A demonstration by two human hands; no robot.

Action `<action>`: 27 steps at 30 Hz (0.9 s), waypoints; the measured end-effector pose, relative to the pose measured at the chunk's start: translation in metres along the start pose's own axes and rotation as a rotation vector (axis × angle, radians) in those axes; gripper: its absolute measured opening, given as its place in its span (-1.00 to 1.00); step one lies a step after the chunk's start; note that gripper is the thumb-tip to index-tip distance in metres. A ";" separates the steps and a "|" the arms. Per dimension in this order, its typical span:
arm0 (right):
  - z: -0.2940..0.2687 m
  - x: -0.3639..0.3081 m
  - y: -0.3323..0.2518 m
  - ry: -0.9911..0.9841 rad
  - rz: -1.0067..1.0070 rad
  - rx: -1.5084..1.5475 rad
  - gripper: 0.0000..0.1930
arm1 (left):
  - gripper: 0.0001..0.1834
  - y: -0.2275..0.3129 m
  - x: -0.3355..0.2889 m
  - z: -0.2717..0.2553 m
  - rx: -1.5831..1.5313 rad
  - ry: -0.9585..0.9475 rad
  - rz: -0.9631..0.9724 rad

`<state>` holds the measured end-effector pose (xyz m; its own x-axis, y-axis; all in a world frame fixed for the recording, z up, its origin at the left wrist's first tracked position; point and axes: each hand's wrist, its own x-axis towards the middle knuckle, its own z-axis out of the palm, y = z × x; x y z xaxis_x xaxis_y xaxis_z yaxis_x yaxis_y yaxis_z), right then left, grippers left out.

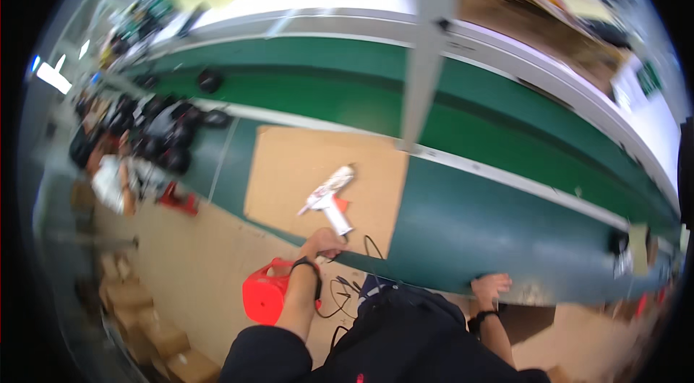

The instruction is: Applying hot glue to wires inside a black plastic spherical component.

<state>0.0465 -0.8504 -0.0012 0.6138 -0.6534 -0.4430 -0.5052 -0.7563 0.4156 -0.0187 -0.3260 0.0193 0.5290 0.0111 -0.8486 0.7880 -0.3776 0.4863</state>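
Note:
A white glue gun (334, 199) with an orange-red trigger lies on a flat brown cardboard sheet (289, 159) on the dark green worktop. Just below its handle, at the worktop's near edge, is my left hand (325, 242). Its fingers are curled closed; what is in them, if anything, is too blurred to make out. Black cable (370, 244) loops near that hand and hangs below the edge. My right hand (491, 287) rests farther right on the worktop's near edge, fingers stretched out and holding nothing.
A red plastic object (264, 300), perhaps a stool, stands beside my left forearm. Cardboard boxes (159, 332) line the lower left floor. Another person (112, 181) sits at far left near dark rounded items (173, 130). A metal post (423, 87) rises behind the cardboard, beside a green conveyor belt (347, 101).

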 end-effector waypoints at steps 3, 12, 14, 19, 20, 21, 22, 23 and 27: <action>-0.013 -0.002 -0.005 -0.022 0.012 0.049 0.19 | -0.51 0.003 0.005 -0.003 -0.044 -0.018 0.067; -0.012 0.003 -0.007 -0.052 -0.026 -0.038 0.18 | -0.54 -0.012 0.024 -0.001 -0.002 -0.042 -0.057; -0.017 0.003 0.001 -0.059 -0.003 -0.006 0.11 | -0.55 -0.002 0.023 0.006 0.083 0.031 -0.060; -0.005 0.002 -0.008 -0.021 0.006 -0.084 0.00 | -0.54 -0.007 0.017 0.004 0.076 0.050 -0.073; -0.007 0.001 -0.010 -0.015 0.013 -0.100 -0.02 | -0.54 -0.010 0.016 0.000 0.063 0.040 -0.079; -0.008 0.000 -0.010 -0.014 0.012 -0.101 -0.02 | -0.53 -0.013 0.016 -0.003 0.048 0.032 -0.086; -0.008 -0.002 -0.009 -0.041 0.002 -0.101 -0.02 | -0.52 -0.016 0.017 -0.005 0.063 0.012 -0.081; -0.010 -0.001 -0.010 -0.063 -0.013 -0.098 -0.01 | -0.52 -0.015 0.017 -0.005 0.059 0.019 -0.081; -0.007 -0.001 -0.007 -0.072 -0.012 -0.091 -0.02 | -0.56 -0.015 0.017 -0.003 0.024 0.004 -0.050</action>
<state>0.0537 -0.8441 0.0017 0.5729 -0.6474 -0.5026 -0.4388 -0.7603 0.4790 -0.0201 -0.3170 -0.0021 0.4903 0.0347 -0.8708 0.8057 -0.3989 0.4378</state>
